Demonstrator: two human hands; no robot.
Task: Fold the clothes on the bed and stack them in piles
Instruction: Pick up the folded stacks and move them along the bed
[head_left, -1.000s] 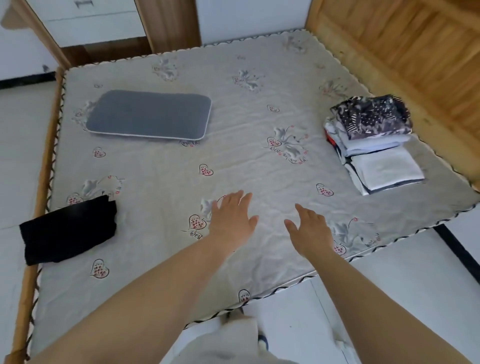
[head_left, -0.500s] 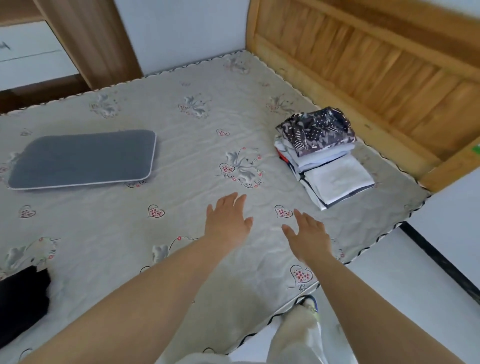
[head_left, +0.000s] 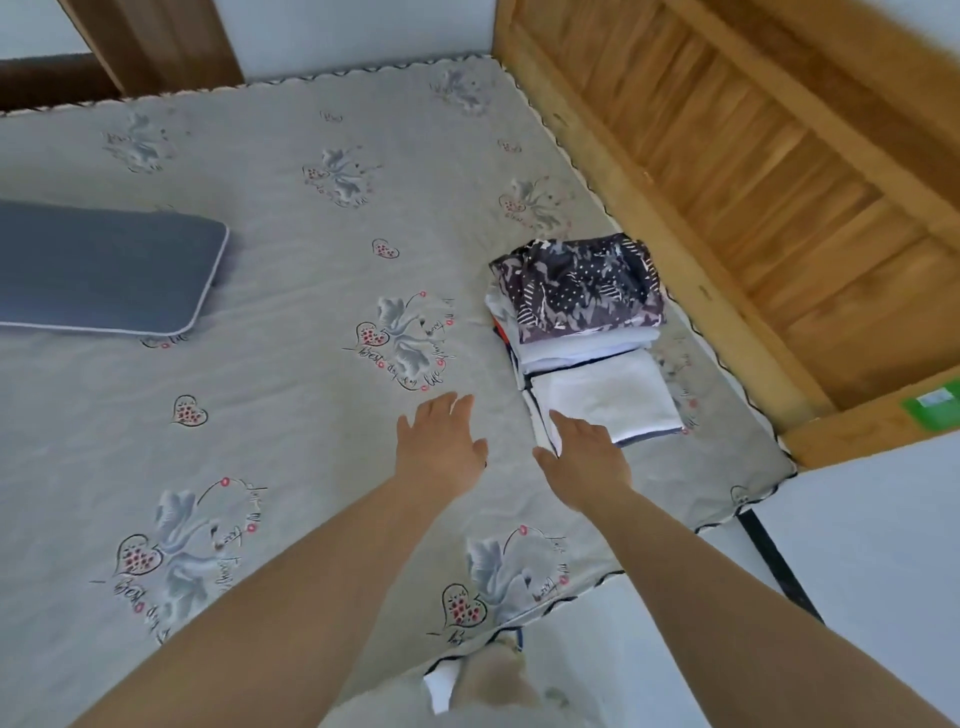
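Closer now to the folded clothes stack (head_left: 582, 332) by the bed's (head_left: 291, 415) headboard, your left hand (head_left: 441, 447) and right hand (head_left: 584, 460) reach empty, grip wide, most folding apparently done.

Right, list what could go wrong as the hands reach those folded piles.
1. The right hand is at the near corner of the white folded pile; a careless grab may unfold it.
2. The patterned pile looks taller and uneven; a nudge might topple it.
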